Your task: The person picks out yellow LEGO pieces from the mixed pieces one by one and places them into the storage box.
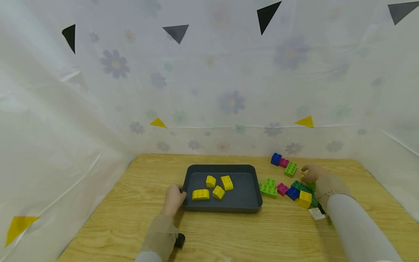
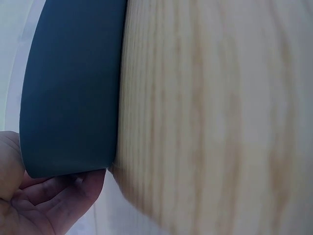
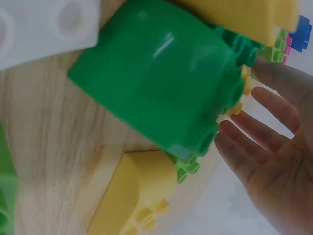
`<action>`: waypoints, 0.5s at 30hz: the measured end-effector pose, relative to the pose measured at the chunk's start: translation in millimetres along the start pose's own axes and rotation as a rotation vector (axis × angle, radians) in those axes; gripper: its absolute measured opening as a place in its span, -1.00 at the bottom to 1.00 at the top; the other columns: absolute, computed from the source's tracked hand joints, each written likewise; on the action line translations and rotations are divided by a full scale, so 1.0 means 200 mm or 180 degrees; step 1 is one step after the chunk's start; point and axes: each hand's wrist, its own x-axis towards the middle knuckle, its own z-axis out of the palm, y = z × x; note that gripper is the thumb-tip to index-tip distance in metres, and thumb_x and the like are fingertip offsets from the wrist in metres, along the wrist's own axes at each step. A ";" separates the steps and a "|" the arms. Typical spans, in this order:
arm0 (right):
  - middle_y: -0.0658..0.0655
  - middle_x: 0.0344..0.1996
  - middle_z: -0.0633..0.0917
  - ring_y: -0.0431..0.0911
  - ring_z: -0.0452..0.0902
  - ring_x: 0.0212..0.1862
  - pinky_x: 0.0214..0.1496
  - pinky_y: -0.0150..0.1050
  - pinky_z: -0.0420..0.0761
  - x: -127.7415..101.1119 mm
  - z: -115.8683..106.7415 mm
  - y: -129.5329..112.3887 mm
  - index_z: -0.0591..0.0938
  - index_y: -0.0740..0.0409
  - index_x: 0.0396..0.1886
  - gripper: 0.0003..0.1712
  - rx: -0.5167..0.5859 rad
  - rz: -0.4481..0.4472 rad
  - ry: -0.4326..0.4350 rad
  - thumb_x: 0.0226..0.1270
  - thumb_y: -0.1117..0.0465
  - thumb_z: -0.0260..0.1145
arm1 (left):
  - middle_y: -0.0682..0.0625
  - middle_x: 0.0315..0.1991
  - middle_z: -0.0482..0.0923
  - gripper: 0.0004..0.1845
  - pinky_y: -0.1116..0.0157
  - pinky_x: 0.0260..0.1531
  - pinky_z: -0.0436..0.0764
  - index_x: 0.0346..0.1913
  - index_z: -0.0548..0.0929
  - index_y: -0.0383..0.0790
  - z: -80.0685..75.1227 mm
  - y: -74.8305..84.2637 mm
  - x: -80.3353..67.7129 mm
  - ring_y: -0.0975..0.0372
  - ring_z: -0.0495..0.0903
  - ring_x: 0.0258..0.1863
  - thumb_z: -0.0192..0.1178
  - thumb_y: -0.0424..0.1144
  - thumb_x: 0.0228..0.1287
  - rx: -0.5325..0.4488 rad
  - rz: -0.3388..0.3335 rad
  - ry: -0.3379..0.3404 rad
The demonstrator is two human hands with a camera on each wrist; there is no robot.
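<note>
My left hand [image 1: 173, 200] grips the left side of a dark grey tray [image 1: 222, 210], thumb at the rim. In the left wrist view its fingers [image 2: 73, 200] curl at the corner of the tray. Several yellow toy bricks [image 1: 200, 195] lie apart inside the tray. Over the loose bricks on the right, my right hand [image 1: 312, 172] reaches down, fingers spread and slightly bent. A yellow brick [image 3: 246, 81] shows just beyond its fingertips in the right wrist view, partly hidden by them. Close by that hand are a dark green curved brick [image 3: 156, 73] and another yellow curved brick [image 3: 142, 186].
Right of the tray lie light green bricks [image 1: 269, 189], a pink brick [image 1: 282, 189], a blue brick [image 1: 292, 193], a yellow brick [image 1: 304, 199] and a white brick [image 1: 316, 214]. Farther back sits another blue brick [image 1: 276, 159]. A patterned curtain [image 1: 209, 91] hangs behind the wooden table [image 1: 222, 236].
</note>
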 end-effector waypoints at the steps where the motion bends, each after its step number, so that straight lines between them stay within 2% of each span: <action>1: 0.64 0.02 0.36 0.42 0.35 -0.03 -0.14 0.11 0.48 0.00 0.01 0.01 0.34 0.60 0.09 -0.38 -0.0005 -0.0008 -0.0009 0.14 0.23 0.26 | -0.40 -0.15 0.56 -0.68 0.21 -0.36 0.61 -0.09 0.56 -0.61 0.00 0.00 0.00 -0.02 0.59 -0.22 0.09 -0.52 0.05 -0.0002 0.0003 0.0001; 7: 0.59 -0.05 0.44 0.27 0.48 -0.16 -0.21 0.03 0.53 0.02 0.03 0.04 0.40 0.60 0.03 -0.46 0.0088 -0.0068 0.0017 0.10 0.32 0.28 | -0.40 -0.15 0.56 -0.68 0.21 -0.37 0.61 -0.09 0.56 -0.61 0.00 0.00 -0.01 -0.02 0.59 -0.23 0.10 -0.52 0.05 -0.0017 0.0005 0.0024; 15: 0.60 -0.05 0.42 0.26 0.47 -0.17 -0.27 -0.04 0.55 0.05 0.06 0.07 0.43 0.56 0.02 -0.48 0.0203 -0.0011 0.0059 0.03 0.40 0.30 | -0.40 -0.14 0.55 -0.68 0.21 -0.37 0.60 -0.08 0.55 -0.61 -0.01 0.01 -0.01 -0.01 0.59 -0.24 0.09 -0.52 0.06 -0.0019 -0.0014 -0.0006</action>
